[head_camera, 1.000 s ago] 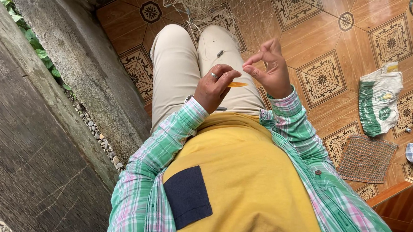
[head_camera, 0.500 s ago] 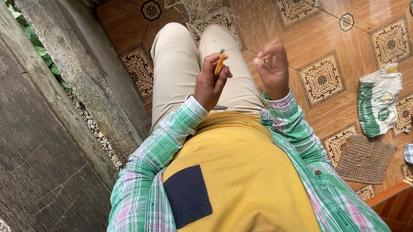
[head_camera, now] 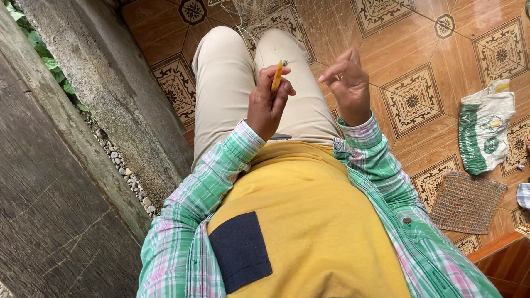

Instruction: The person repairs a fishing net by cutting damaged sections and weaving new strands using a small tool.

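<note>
Pinching upright above the lap, the left hand (head_camera: 267, 105) is closed on a small orange tool (head_camera: 277, 76), kept clear of fine netting (head_camera: 307, 24); the right hand (head_camera: 350, 87) is half-open, nothing visibly held.

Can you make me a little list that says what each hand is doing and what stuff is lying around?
Left hand: raised over the lap, fingers pinching a thin orange stick-like tool held upright
Right hand: raised beside it, fingers curled, nothing clearly held
Lap: beige trousers, fine pale netting near the knees
Floor: patterned orange-brown tiles
On the floor, right: green and white woven sack; square woven brown mat
Left side: rough grey concrete wall
</note>
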